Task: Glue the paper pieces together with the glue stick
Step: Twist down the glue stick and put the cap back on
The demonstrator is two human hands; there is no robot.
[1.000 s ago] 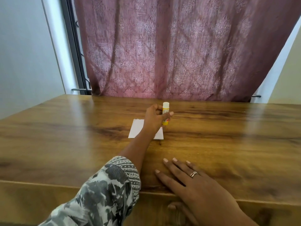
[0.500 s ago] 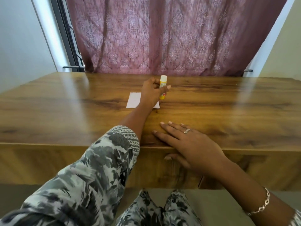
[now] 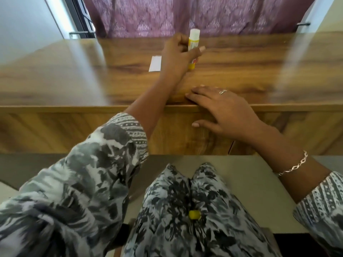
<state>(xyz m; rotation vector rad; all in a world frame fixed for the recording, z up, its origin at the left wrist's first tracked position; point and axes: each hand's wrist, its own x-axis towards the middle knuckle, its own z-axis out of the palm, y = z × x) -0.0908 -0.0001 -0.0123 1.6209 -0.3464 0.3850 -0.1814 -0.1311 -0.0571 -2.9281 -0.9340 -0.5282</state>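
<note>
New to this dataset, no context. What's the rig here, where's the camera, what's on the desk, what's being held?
No robot: a person works with bare hands, filmed by one wide-angle camera on their head, looking forward and down, so their lap shows too. The left hand reaches across the wooden table and grips an upright glue stick, white cap on. Beside that hand lies white paper, partly hidden; I cannot count pieces. The right hand rests flat, empty, over the table's near edge.

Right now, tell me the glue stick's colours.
Glue stick: yellow body, white cap, seen in the head view.
</note>
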